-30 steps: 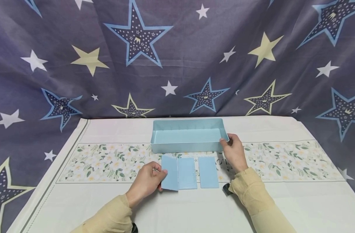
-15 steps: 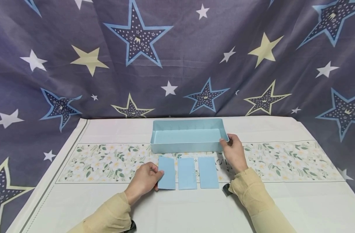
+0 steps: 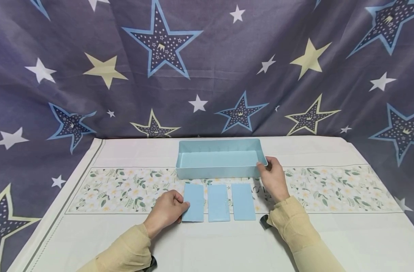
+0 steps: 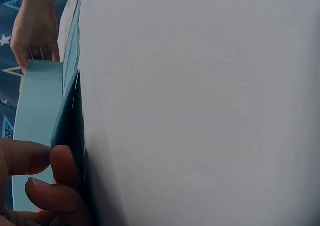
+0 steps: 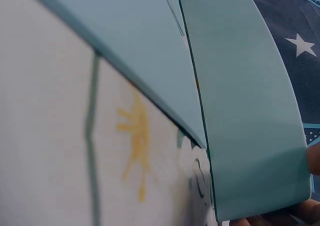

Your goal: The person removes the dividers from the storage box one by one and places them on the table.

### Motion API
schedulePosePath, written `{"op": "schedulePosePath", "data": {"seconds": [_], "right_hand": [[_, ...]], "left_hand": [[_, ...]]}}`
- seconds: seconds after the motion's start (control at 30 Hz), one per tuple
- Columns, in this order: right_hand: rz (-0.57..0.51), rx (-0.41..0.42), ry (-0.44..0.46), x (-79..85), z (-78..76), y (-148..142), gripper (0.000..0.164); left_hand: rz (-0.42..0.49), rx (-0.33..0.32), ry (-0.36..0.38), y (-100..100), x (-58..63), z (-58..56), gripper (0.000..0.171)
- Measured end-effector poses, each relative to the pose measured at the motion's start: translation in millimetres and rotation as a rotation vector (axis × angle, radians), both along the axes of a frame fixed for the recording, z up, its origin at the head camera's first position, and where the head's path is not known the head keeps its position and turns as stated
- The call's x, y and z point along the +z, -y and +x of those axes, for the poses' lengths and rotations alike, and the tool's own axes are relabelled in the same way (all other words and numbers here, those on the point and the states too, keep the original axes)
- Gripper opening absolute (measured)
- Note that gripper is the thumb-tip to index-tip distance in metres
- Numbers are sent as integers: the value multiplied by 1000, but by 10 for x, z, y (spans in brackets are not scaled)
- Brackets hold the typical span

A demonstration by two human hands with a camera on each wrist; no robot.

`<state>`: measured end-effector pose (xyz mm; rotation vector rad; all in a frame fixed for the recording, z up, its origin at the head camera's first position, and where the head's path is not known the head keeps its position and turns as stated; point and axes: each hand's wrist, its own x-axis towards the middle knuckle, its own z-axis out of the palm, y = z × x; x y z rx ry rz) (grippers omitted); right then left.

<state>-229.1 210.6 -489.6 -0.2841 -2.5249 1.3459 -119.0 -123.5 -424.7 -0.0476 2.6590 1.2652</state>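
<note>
Three light-blue rectangular panels lie side by side in front of a long, open-topped light-blue box (image 3: 213, 173). My left hand (image 3: 167, 210) pinches the left edge of the left panel (image 3: 194, 203); in the left wrist view that panel (image 4: 66, 117) is tilted, its near edge raised between thumb and fingers. Narrow gaps separate it from the middle panel (image 3: 218, 203) and that one from the right panel (image 3: 243, 202). At the box's right end my right hand (image 3: 274, 180) grips the front corner, thumb over the rim. The right wrist view shows the box's long wall (image 5: 245, 101) beside a panel.
A white tablecloth (image 3: 207, 245) with a floral band (image 3: 125, 190) covers the table. Behind the table hangs a dark star-patterned curtain (image 3: 207, 83). A small black object (image 3: 265, 221) shows by the right sleeve.
My left hand has drawn the left panel leftward, away from the middle panel, opening a gap, and lowered it flatter. My right hand and the box have stayed in place.
</note>
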Motion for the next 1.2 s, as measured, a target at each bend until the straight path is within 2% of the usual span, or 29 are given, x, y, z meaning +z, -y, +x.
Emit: {"op": "schedulePosePath", "data": {"seconds": [0.17,0.37,1.2], "right_hand": [[-7,7,2,2,10,-9,56],[-3,7,-5,22,17,-9,57],[-2,5,-4,22,20,-9,57]], "left_hand": [[-68,-8,-23,-7,-4,3,20],[-94,-5,-1,12,8,-5,20],[-46,3,11,61,-3,-10,19]]}}
